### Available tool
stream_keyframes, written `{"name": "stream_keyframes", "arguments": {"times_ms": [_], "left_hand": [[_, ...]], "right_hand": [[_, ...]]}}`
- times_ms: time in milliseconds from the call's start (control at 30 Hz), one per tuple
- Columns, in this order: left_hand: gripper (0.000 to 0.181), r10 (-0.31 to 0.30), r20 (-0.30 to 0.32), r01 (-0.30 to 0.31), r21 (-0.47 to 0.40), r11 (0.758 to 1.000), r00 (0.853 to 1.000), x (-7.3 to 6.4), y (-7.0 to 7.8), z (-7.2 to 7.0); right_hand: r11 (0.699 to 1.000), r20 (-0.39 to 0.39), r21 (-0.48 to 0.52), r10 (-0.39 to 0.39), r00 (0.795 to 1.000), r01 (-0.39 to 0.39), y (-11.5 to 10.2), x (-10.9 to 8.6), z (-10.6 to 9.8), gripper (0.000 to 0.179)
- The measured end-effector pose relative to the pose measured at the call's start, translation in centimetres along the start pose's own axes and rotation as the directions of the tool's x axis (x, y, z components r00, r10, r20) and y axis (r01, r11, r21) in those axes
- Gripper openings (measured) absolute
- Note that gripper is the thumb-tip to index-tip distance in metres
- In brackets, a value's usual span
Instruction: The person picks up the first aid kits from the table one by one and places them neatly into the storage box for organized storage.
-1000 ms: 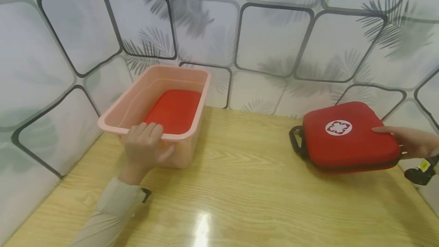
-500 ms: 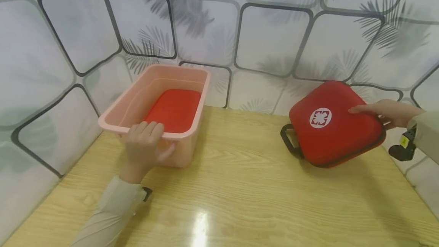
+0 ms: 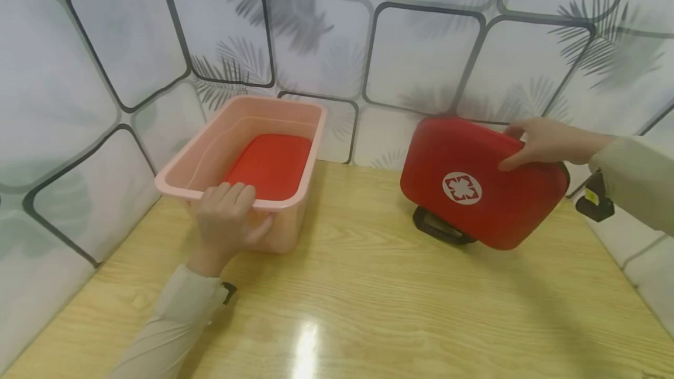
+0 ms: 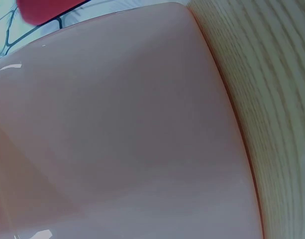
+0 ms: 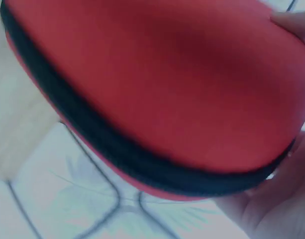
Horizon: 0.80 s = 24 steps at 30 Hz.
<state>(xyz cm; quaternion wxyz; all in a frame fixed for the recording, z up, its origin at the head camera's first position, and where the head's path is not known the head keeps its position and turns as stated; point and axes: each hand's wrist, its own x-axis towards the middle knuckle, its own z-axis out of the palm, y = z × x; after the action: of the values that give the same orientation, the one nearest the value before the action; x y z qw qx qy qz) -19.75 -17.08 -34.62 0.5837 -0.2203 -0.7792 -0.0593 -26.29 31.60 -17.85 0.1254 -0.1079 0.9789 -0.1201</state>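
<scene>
With my left hand (image 3: 223, 215) I grip the near rim of a pink plastic basin (image 3: 279, 233), fingers over the edge and thumb against its outer side. A flat red object (image 3: 274, 165) lies on the floor of the basin. At the right, my right hand (image 3: 547, 142) pinches a red zippered first-aid case (image 3: 474, 151) by its upper edge, thumb on the front face, the other fingers behind. The case is tilted, its white cross emblem facing me and its black handle (image 3: 442, 230) pointing down. In the right wrist view the case's dark zipper band (image 5: 142, 159) shows close up.
Both things are over a light wood-grain table (image 3: 342, 309). A patterned wall (image 3: 421, 57) rises directly behind, with another wall side (image 3: 58, 104) at the left, close to the basin. The basin's outer wall (image 4: 132, 119) fills most of the left wrist view.
My right hand has carried the first-aid case leftward and turned it, so its handle swung from the left side to underneath. My left hand has kept its grip on the basin rim.
</scene>
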Motion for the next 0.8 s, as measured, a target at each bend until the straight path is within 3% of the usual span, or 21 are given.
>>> {"name": "stream_keyframes", "arguments": {"times_ms": [200,433,600,800], "left_hand": [[0.046,0.005,-0.009,-0.005,-0.001,1.000,1.000,0.1,0.0,0.0],[0.044,0.007,-0.014,-0.007,-0.001,1.000,1.000,0.1,0.0,0.1],[0.045,0.004,-0.020,-0.004,-0.003,1.000,1.000,0.1,0.0,0.2],[0.044,-0.001,-0.031,0.001,-0.002,1.000,1.000,0.0,0.0,0.3]], "right_hand": [[0.968,0.013,-0.181,-0.174,0.985,0.173,-3.8,0.5,-1.1,0.065],[0.865,0.025,-0.358,-0.368,0.930,0.352,-8.2,0.6,-3.0,0.060],[0.809,0.021,-0.439,-0.426,0.904,0.392,-11.5,1.2,-5.2,0.071],[0.793,-0.021,-0.473,-0.447,0.894,0.385,-15.2,2.1,-8.0,0.084]]}}
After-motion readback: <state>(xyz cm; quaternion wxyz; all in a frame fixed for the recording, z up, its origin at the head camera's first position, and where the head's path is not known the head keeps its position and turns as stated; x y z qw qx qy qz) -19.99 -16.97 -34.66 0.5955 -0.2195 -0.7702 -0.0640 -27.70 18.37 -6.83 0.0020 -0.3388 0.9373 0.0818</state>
